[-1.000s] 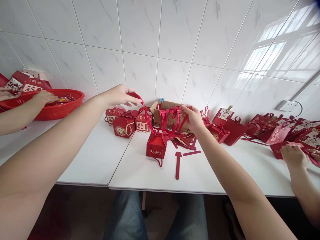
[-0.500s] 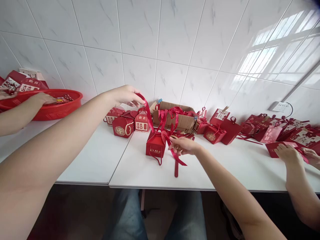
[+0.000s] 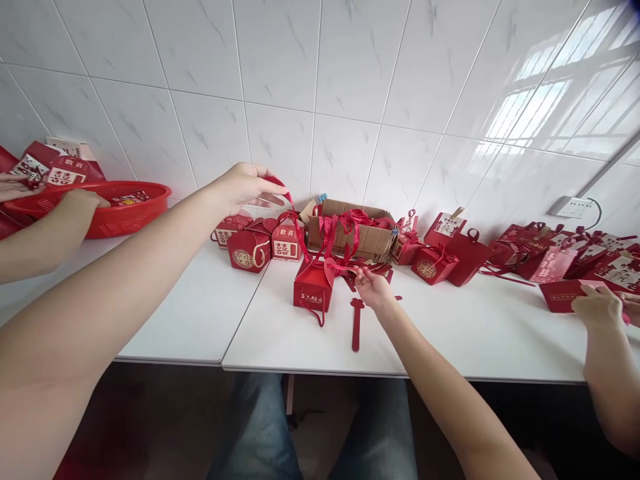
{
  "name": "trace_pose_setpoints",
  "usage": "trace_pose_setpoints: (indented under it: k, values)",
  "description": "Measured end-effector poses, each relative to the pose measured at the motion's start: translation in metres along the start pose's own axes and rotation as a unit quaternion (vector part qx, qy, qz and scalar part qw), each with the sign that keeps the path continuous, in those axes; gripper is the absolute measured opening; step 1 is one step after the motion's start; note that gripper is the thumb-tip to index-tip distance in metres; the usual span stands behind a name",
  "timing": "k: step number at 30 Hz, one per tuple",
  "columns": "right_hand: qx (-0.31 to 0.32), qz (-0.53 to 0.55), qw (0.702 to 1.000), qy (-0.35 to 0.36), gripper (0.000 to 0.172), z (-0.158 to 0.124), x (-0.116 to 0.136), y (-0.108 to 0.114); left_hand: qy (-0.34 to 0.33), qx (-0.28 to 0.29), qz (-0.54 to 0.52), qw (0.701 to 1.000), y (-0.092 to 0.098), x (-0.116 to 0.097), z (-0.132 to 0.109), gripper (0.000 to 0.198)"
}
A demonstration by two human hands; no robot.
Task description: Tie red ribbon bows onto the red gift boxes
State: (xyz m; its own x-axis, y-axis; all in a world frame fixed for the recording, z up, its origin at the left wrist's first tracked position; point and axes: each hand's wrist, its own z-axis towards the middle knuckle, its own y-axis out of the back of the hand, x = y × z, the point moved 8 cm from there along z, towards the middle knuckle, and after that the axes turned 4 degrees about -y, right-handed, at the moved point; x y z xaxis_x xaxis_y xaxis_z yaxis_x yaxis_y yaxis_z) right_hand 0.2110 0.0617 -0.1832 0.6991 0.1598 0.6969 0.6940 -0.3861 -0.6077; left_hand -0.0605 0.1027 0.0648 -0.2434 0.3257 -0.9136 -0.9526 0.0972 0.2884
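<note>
A small red gift box [image 3: 313, 285] with gold lettering and a red cord handle stands on the white table in front of me. Red ribbon [image 3: 299, 230] runs through its top. Raised up and left of the box, my left hand [image 3: 253, 188] is closed on one length of that ribbon. Just right of the box, my right hand [image 3: 373, 285] pinches the other end, which is stretched from the box top. A flat red strip with a flower-shaped end [image 3: 356, 325] lies on the table below my right hand.
Behind the box, a cardboard box [image 3: 313, 237] holds more red ribbon. Finished-looking red boxes [image 3: 250, 248] stand left; more boxes [image 3: 433, 265] stand right. A person's hands work at a red plastic basket [image 3: 163, 200] far left, and another person's hand [image 3: 597, 307] at far right.
My right hand has pulled its ribbon end out to the right, and the loose tail that hung over the flat strip is gone from there. My left hand keeps its ribbon raised.
</note>
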Motion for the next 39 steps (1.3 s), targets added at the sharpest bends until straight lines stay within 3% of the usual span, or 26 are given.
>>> trace_pose_setpoints:
  k: [10,14,17,21,25,39]
  values:
    - [0.036,-0.002,0.982,0.185,0.013,-0.013,0.095,-0.028,-0.052,-0.007,-0.056,0.997,0.003,-0.005,0.004,0.021]
    - [0.062,-0.06,0.967,0.239,0.013,-0.029,0.124,-0.062,-0.088,0.019,-0.105,0.99,-0.011,-0.011,0.01,0.02]
    - [0.094,-0.159,0.936,0.299,0.01,-0.05,0.141,-0.099,-0.11,0.026,-0.111,0.987,-0.023,-0.016,0.016,0.017]
    - [0.132,-0.263,0.885,0.361,0.006,-0.075,0.147,-0.142,-0.139,0.018,-0.094,0.986,-0.038,-0.024,0.022,0.018]
    - [0.153,-0.292,0.866,0.375,0.009,-0.084,0.143,-0.164,-0.146,0.009,-0.067,0.987,-0.047,-0.027,0.023,0.018]
    - [0.109,-0.303,0.854,0.408,0.01,-0.085,0.158,-0.17,-0.144,-0.019,-0.014,0.989,-0.052,-0.019,0.021,0.024]
